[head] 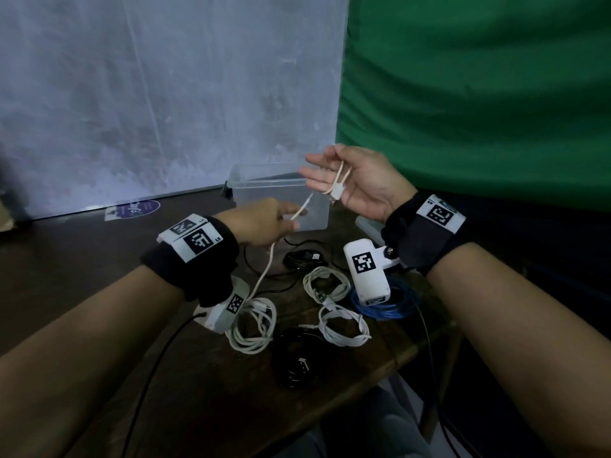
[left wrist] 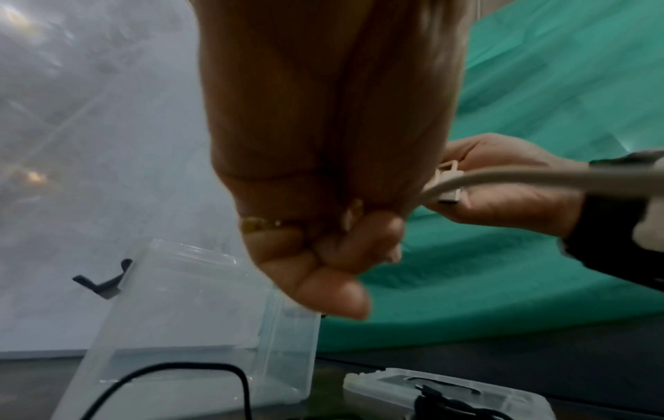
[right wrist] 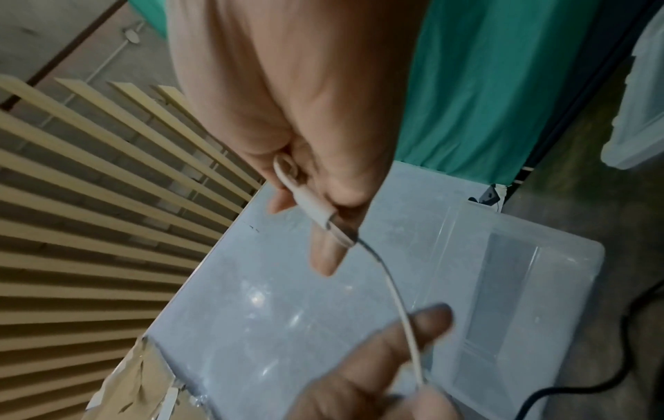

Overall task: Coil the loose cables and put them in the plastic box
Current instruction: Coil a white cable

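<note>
Dim, flat indoor light; soft wide-angle frames, wrist views blurred, glare on backdrop.

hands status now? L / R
Left hand: fingers curled, gripping the white cable along its run.
Right hand: palm up, thumb holding the cable's connector end on its fingers.

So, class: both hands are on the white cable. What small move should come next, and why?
Probably the left hand should carry its slack up around the right hand, adding another loop. The white cable has only a first turn there, and the rest trails to the table.
</note>
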